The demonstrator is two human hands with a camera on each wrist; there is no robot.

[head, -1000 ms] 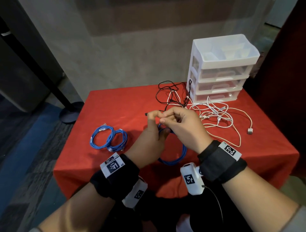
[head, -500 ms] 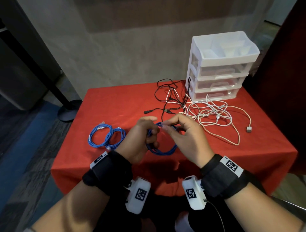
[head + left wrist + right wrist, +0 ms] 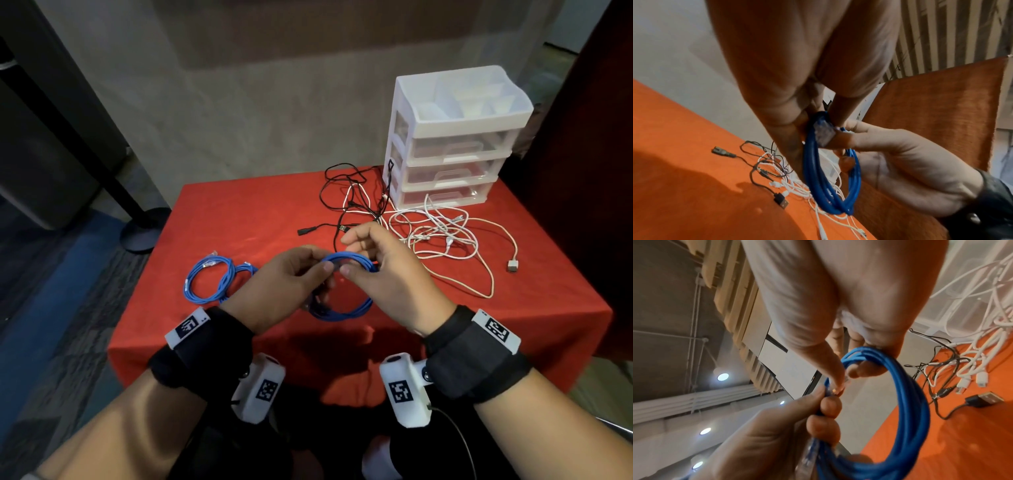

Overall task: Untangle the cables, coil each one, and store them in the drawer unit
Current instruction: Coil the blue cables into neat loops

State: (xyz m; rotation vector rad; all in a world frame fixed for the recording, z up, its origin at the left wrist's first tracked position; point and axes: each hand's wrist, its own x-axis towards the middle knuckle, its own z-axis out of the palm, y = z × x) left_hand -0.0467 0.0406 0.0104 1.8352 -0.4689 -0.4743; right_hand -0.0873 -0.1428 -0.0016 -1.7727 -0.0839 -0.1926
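Note:
Both hands hold a coiled blue cable [image 3: 346, 310] [image 3: 828, 181] [image 3: 908, 410] above the red table's near side. My left hand [image 3: 291, 281] grips the coil's left side, its fingers curled round the strands [image 3: 826, 421]. My right hand [image 3: 376, 270] pinches the cable's clear plug end [image 3: 824, 134] at the coil's top. Two more coiled blue cables [image 3: 212, 279] lie on the table to the left. A tangle of black cables [image 3: 352, 198] and white cables [image 3: 442, 236] lies in front of the white drawer unit [image 3: 452, 144], whose three drawers are closed.
The red cloth-covered table [image 3: 239, 212] ends close to my wrists. A black USB plug [image 3: 781, 200] [image 3: 986, 400] and a barrel plug [image 3: 303, 231] lie near the hands. A black pole base [image 3: 144, 229] stands on the floor at left.
Both hands have dropped lower and nearer with the blue coil. The right hand now pinches the plug end at the coil's top.

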